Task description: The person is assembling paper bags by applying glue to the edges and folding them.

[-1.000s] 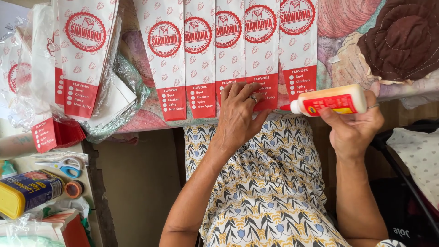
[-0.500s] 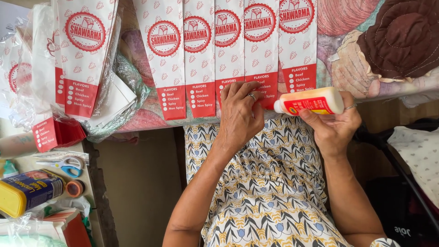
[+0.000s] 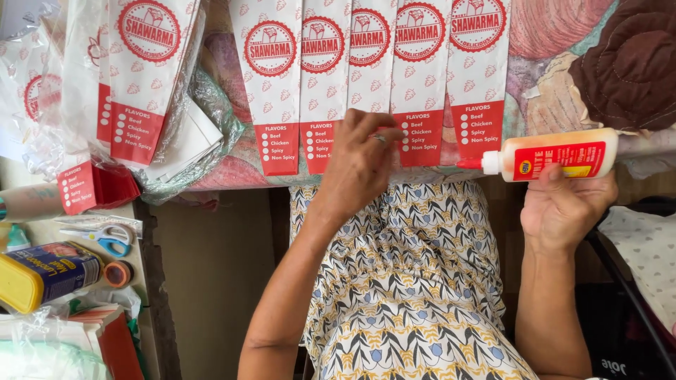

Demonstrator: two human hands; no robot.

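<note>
My L hand (image 3: 360, 163) lies flat, fingers spread, pressing the lower edge of the white-and-red paper sleeves (image 3: 370, 84), laid overlapping in a row on the quilted surface (image 3: 563, 77). My R hand (image 3: 563, 207) is closed around the glue bottle (image 3: 556, 155), held sideways, nozzle touching the rightmost sleeve's red bottom corner. Scissors (image 3: 105, 238) lie well apart at left.

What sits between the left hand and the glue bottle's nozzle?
In the head view, one red-and-white paper sleeve hangs between the left hand and the glue bottle, which the right hand holds with its nozzle at that sleeve's lower edge.
</note>
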